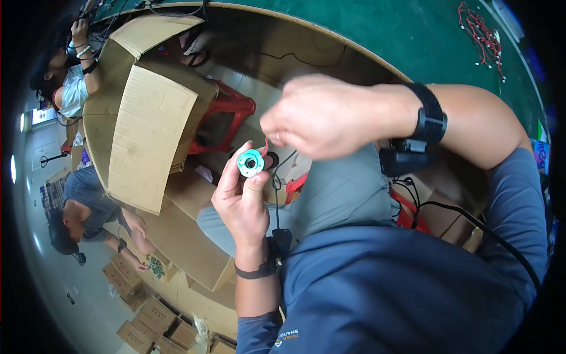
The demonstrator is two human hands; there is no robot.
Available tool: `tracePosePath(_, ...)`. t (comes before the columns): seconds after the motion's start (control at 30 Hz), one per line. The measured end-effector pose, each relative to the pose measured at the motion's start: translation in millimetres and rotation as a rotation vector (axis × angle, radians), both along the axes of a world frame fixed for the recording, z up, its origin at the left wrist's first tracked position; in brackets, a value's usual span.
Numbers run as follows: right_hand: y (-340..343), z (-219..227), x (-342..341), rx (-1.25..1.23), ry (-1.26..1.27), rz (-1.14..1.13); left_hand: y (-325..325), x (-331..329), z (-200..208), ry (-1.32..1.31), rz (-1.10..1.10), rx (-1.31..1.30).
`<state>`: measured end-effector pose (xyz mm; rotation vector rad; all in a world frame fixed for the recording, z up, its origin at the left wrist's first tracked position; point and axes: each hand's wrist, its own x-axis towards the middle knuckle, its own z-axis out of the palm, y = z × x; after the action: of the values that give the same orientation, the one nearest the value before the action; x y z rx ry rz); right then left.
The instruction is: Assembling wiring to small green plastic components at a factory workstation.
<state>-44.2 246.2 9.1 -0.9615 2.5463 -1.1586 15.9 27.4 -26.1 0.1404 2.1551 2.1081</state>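
"Small ring-shaped part, turquoise and white with a round hole through its middle: where is it?"

"In the left hand, held up off any surface, its ringed face toward the camera. The thumb and fingers grip it by the rim."

"And the right hand?"

"Just beside it, up and to the right. Its fingers are drawn together, seemingly pinching a thin red wire that runs down toward the ring's edge. The hand is a little blurred, so the exact pinch is hard to read."

"How far along would you put it?"

"Partway, I'd judge. Part and wire are together in the two hands, so both are picked up. Whether the wire is fastened to the ring, or only passes behind it, I can't tell. Neither hand has let go, so this piece isn't set down yet."

"Any more wires about?"

"A loose tangle of red wires with small white ends lies on the green tabletop, well apart from the hands. To the left stands a large brown cardboard box, with a red plastic stool beside it."
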Motion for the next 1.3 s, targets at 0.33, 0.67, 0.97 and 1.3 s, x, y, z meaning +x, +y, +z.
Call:
tracePosePath(0.33, -8.0, 9.6, 19.2, -0.138, -0.111, 0.194, -6.0, -0.6, -2.5, 0.038, -0.010, -0.018)
tracePosePath(0.67, -2.9, 0.5, 4.2, -0.050, 0.057, -0.020, -1.0, 3.3, -2.7, -0.014, 0.011, 0.041)
tracePosePath(0.97, -2.6, 14.3, 18.9, -0.027, -0.142, 0.246, 1.9, 2.3, -0.7, 0.005, 0.014, -0.027)
tracePosePath(1.3, 1.2, -3.8, -7.1, -0.172, 0.001, -0.075, 4.2, -0.6, 7.3, -0.053, 0.043, 0.015)
